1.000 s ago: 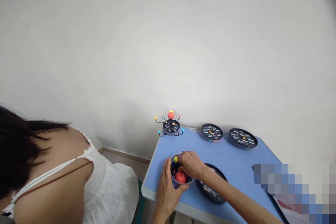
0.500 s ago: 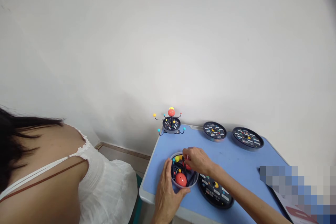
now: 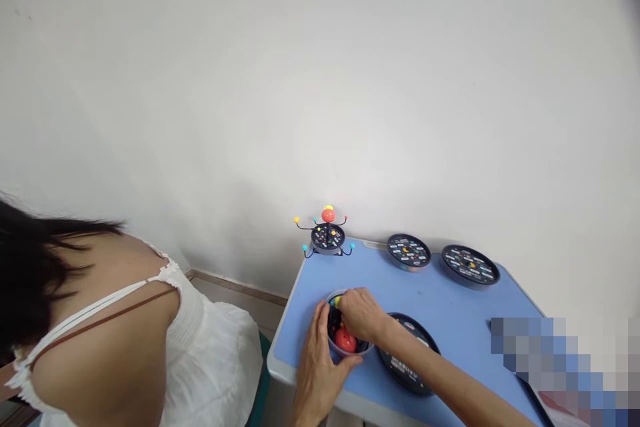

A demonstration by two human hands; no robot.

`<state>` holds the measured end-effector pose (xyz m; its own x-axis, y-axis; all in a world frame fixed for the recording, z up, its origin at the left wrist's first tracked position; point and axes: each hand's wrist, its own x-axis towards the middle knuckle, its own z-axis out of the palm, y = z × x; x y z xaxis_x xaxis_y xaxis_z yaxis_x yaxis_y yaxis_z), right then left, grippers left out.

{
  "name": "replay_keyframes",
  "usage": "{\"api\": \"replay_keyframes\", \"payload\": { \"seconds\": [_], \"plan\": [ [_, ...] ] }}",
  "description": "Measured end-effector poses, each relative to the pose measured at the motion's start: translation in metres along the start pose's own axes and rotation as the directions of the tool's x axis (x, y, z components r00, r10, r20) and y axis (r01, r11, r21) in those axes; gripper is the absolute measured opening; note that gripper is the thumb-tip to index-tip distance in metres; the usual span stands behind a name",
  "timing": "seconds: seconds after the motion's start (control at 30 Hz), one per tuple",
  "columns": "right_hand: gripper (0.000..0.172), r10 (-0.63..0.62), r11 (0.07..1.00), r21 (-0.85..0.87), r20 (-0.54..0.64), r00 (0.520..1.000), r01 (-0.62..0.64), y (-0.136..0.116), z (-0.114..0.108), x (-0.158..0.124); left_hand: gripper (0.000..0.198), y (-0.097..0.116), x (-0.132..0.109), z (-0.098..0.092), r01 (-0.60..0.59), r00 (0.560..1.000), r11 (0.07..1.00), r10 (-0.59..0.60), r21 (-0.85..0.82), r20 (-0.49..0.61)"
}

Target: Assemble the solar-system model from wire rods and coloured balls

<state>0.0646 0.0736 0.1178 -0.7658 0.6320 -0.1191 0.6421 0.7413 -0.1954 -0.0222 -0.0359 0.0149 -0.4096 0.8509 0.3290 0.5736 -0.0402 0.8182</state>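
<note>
A round clear plastic tub [image 3: 331,347] stands near the table's front left corner, with my left hand [image 3: 320,373] curved around its near left side, thumb along the front. My right hand [image 3: 361,313] reaches down into the tub from the right, its fingers bent among the parts; what they grip is hidden. Inside the tub I see a red ball [image 3: 345,340], a yellow ball [image 3: 337,301] and some dark parts. A black round base with printed labels [image 3: 400,367] lies just right of the tub, partly under my right forearm.
On the blue table [image 3: 300,320], an assembled solar system model [image 3: 328,238] stands at the back left. Two more black round bases [image 3: 409,251] [image 3: 470,265] lie along the wall. A person in a white top [image 3: 210,347] sits at the left. A blurred patch covers the right.
My right hand has moved left and deeper into the tub, covering more of its contents. My left hand keeps its hold. The person at the left has shifted slightly right.
</note>
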Motion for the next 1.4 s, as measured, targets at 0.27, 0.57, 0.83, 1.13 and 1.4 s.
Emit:
{"api": "replay_keyframes", "payload": {
  "seconds": [0.27, 0.57, 0.83, 1.13, 1.4],
  "plan": [
    [0.008, 0.188, 0.761, 0.647, -0.152, 0.97, -0.046, 0.027, -0.01, -0.002, 0.087, 0.004, 0.003, -0.002, -0.006, 1.0, 1.0, 0.006, -0.006, -0.012],
    [0.024, 0.414, -0.003, 0.99, -0.124, 0.902, 0.138, 0.071, -0.005, -0.065, 0.08, 0.0, 0.005, -0.003, -0.091, 0.995, 0.995, 0.093, 0.046, -0.044],
    [0.03, 0.471, -0.31, 0.923, -0.061, 0.88, 0.23, 0.091, 0.011, -0.112, 0.082, -0.001, 0.005, -0.007, -0.157, 0.986, 0.98, 0.163, 0.121, -0.038],
    [0.028, 0.457, -0.359, 0.899, -0.067, 0.887, 0.252, 0.064, 0.038, -0.135, 0.041, 0.031, -0.047, 0.043, -0.385, 0.888, 0.912, 0.407, 0.14, -0.214],
    [0.031, 0.438, -0.297, 0.93, -0.069, 0.896, 0.217, 0.042, 0.052, -0.162, 0.043, 0.058, -0.067, 0.069, -0.365, 0.927, 0.928, 0.354, -0.078, -0.127]
  ]
}}
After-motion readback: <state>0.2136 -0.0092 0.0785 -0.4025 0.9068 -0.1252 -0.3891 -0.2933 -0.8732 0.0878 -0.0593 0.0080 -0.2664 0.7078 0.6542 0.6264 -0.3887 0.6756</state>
